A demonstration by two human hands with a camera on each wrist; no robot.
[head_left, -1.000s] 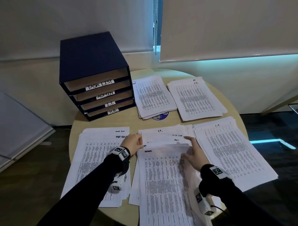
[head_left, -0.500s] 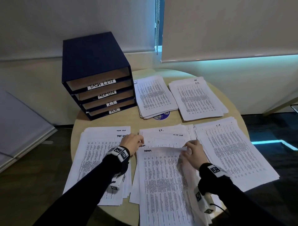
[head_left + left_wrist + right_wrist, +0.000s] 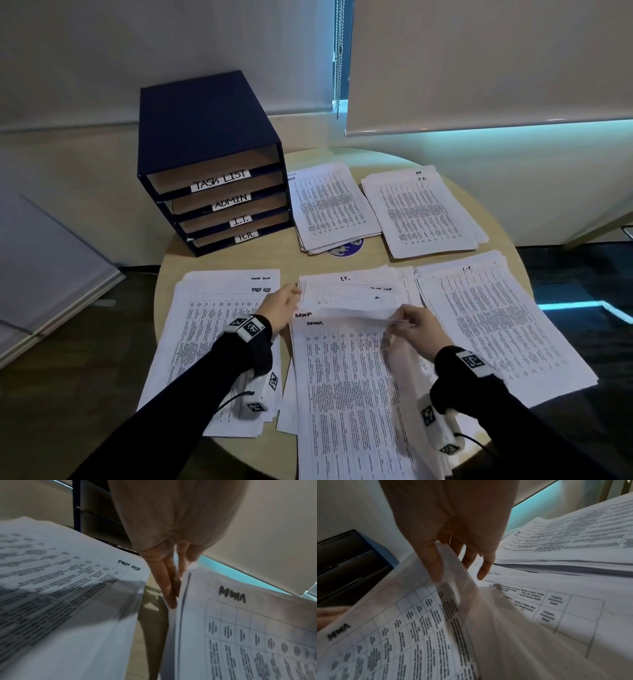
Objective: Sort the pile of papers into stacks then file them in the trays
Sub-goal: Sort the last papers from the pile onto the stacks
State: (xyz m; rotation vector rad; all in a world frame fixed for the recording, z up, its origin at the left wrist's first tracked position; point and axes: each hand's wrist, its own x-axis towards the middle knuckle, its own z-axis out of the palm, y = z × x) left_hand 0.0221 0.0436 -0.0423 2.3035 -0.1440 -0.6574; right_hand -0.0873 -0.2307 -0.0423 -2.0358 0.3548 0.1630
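Pinching ADMIN sheet [image 3: 346,394] top edge, right hand [image 3: 419,330], left hand [image 3: 279,308] flat against pile.

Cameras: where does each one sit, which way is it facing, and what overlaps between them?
Head: above the round table, looking forward and down at paper stacks and the blue trays; both sleeves, left hand and right hand show.
Left wrist: low, looking along the left hand's fingers between the TASK LIST stack and the ADMIN sheet.
Right wrist: low, looking along the right hand's fingers pinching the ADMIN sheet's top edge.
Shared: the ADMIN sheet and the trays appear in all three.
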